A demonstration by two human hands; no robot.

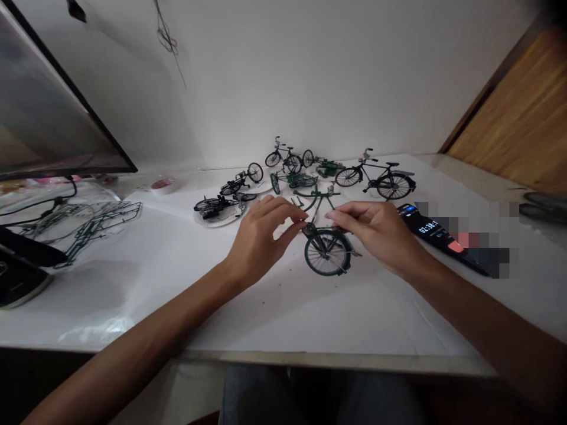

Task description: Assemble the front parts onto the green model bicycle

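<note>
A green miniature bicycle (328, 252) is held up between my two hands over the white tabletop. Its one visible spoked wheel points toward me, and its frame and handlebar stretch away behind. My left hand (261, 233) pinches thumb and forefinger at the frame on the left, near the crank. On the other side, my right hand (376, 230) has thumb and fingers closed on the frame just above the wheel. Whether either pinch also holds a small part is hidden.
Behind stand a black model bicycle (376, 180) and another black one (283, 159), with green bicycle parts (328, 168) nearby. Black bicycle parts (212, 206) lie on a plate. A phone (447, 239) is right; thin green frames (88, 230), a tape roll (163, 185) and a monitor (57, 106) are left.
</note>
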